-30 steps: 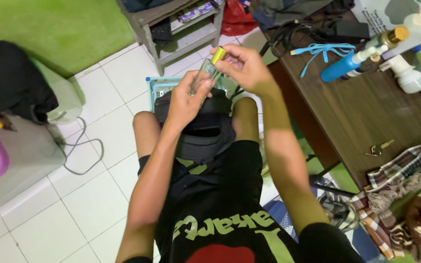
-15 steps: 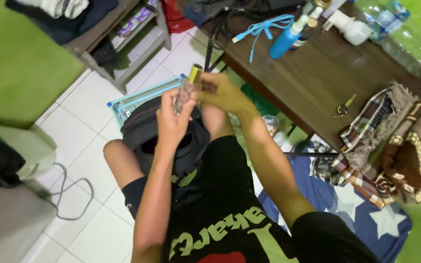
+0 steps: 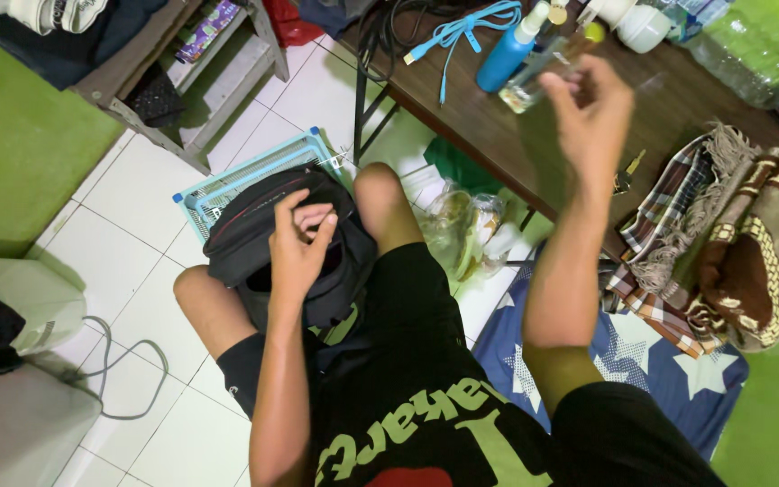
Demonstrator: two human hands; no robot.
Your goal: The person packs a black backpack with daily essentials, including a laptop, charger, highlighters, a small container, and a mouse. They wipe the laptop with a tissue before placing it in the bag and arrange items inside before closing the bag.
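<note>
Clear glass bottle with yellow cap, tilted, held over the table's front edge, black backpack open on the lap, floor-side knee

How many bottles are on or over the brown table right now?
4, perhaps more out of frame. The clear bottle is in the right hand over the brown table; the blue spray bottle, a white bottle and a large clear plastic bottle are at the table's far side.
</note>
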